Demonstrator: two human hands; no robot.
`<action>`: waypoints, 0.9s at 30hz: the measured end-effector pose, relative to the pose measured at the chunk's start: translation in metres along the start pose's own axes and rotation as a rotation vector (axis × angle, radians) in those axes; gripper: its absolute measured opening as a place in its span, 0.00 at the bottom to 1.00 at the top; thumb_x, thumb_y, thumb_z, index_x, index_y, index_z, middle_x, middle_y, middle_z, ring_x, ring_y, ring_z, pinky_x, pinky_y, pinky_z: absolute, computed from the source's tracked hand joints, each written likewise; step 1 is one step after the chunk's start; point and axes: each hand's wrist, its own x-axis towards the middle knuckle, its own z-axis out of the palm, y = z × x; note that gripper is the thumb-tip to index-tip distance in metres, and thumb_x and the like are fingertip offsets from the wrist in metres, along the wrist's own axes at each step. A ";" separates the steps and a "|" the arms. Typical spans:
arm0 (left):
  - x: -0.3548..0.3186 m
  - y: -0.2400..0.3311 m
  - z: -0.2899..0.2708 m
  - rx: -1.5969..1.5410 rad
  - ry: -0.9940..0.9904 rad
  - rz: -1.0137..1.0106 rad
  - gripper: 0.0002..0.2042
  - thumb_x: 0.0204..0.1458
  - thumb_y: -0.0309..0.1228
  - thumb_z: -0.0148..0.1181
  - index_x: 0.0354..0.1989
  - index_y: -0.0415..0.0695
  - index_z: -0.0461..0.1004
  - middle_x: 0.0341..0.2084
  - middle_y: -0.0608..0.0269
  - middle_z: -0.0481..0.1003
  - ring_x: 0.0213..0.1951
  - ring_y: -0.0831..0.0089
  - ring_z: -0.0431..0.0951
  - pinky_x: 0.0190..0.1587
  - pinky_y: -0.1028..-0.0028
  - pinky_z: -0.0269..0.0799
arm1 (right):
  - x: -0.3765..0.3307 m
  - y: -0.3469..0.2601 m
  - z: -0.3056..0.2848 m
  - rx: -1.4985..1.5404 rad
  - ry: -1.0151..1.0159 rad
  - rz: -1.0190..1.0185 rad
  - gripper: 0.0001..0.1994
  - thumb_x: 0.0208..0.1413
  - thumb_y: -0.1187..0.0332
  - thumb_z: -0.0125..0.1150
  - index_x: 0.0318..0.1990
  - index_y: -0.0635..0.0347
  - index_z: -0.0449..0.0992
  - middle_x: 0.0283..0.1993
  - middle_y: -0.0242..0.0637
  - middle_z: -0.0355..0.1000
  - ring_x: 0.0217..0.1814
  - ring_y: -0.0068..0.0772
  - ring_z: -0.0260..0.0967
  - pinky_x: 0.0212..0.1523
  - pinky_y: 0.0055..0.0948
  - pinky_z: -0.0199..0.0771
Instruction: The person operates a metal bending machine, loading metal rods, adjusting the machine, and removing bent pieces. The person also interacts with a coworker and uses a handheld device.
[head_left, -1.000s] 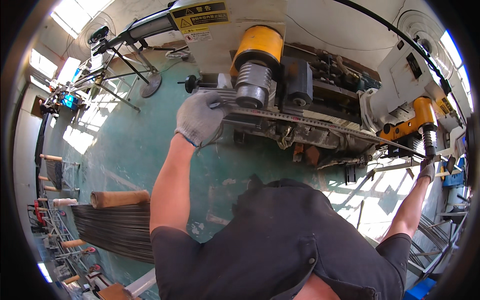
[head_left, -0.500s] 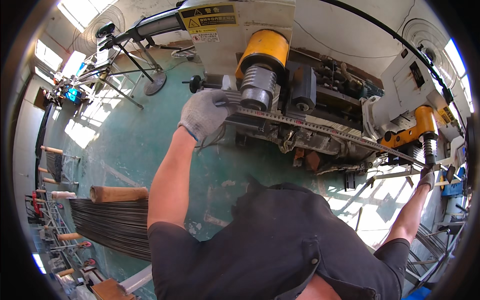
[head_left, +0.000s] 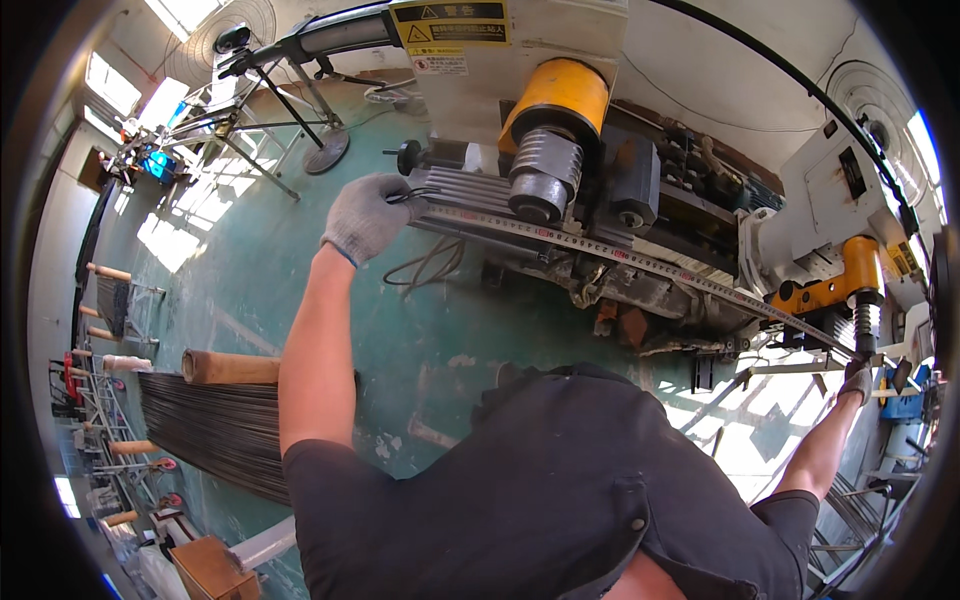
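A yellowish tape measure [head_left: 640,264] is stretched slantwise along the front of the machine [head_left: 690,245]. At its upper left end my left hand [head_left: 365,220], in a pale knitted glove, is closed with the tape between its fingers. A thin dark strand [head_left: 415,192] shows at those fingertips. Far to the right, my gloved right hand [head_left: 857,382] is closed at the tape's other end, under the right spindle [head_left: 866,322]; its fingers are small and partly hidden. A ribbed metal spindle [head_left: 545,175] with a yellow collar [head_left: 562,95] stands above the tape near my left hand.
A grey block [head_left: 634,180] sits beside the left spindle. A looped cable [head_left: 430,265] hangs below the bed. To the left, a bundle of dark rods [head_left: 215,430] lies by a brown roll [head_left: 230,368]. A round stand base [head_left: 326,152] rests on the green floor [head_left: 430,340].
My left hand has moved left, away from the left spindle, exposing more ribbed bed and tape. My right hand stays at the far end. The whole view has shifted slightly.
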 end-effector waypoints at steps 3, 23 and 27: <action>0.002 -0.007 0.002 0.002 0.002 0.005 0.18 0.58 0.48 0.74 0.46 0.46 0.90 0.44 0.48 0.86 0.49 0.46 0.85 0.53 0.56 0.79 | -0.002 -0.004 -0.002 0.001 0.003 -0.005 0.19 0.79 0.54 0.65 0.66 0.54 0.82 0.56 0.36 0.83 0.54 0.34 0.82 0.54 0.32 0.89; 0.002 -0.004 -0.010 -0.015 0.046 0.044 0.18 0.59 0.42 0.76 0.46 0.39 0.88 0.42 0.48 0.86 0.45 0.52 0.85 0.52 0.60 0.80 | 0.001 -0.013 -0.007 0.064 -0.016 -0.004 0.20 0.79 0.54 0.64 0.68 0.55 0.80 0.58 0.37 0.83 0.58 0.36 0.82 0.57 0.33 0.89; 0.008 -0.010 -0.010 -0.051 0.028 0.028 0.16 0.58 0.41 0.75 0.45 0.41 0.89 0.41 0.48 0.86 0.45 0.52 0.86 0.52 0.60 0.80 | 0.006 -0.014 -0.006 0.105 -0.029 0.001 0.20 0.79 0.54 0.64 0.69 0.55 0.80 0.59 0.37 0.83 0.58 0.36 0.82 0.57 0.33 0.89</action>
